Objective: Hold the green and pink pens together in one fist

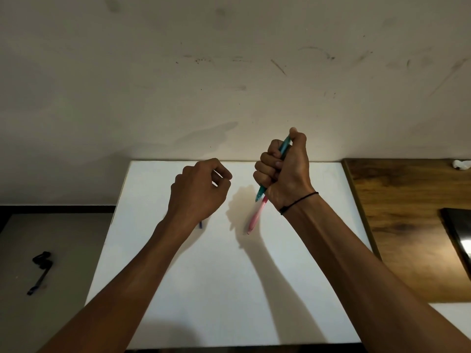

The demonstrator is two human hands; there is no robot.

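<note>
- While the right hand point(281, 171) is raised above the white board point(293, 289) right of frame centre, its fingers are wrapped in a fist around a teal pen point(274, 168).
- The teal pen is a slim, smooth plastic cylinder; it slants from the thumb at its upper end down to a pointed tip below the fist.
- A thin black cord point(299, 202) circles the right wrist.
- A pink pen point(256, 216), slim and glossy, lies on the board directly below the right hand; its upper end is hidden behind the hand, and contact with the hand cannot be determined.
- The left hand point(200, 191) hovers at frame centre, well apart from the right hand, fingers loosely curled with thumb near forefinger; whether it pinches anything cannot be determined.
- A small dark object point(200, 224) shows on the board just below the left wrist.
- The board is flat, matte and rectangular; it abuts a scuffed pale wall point(229, 72).
- A wood-grain tabletop point(397, 225) lies at the right of the frame.
- A black strap-like item point(40, 271) lies on the grey floor at lower left.
</note>
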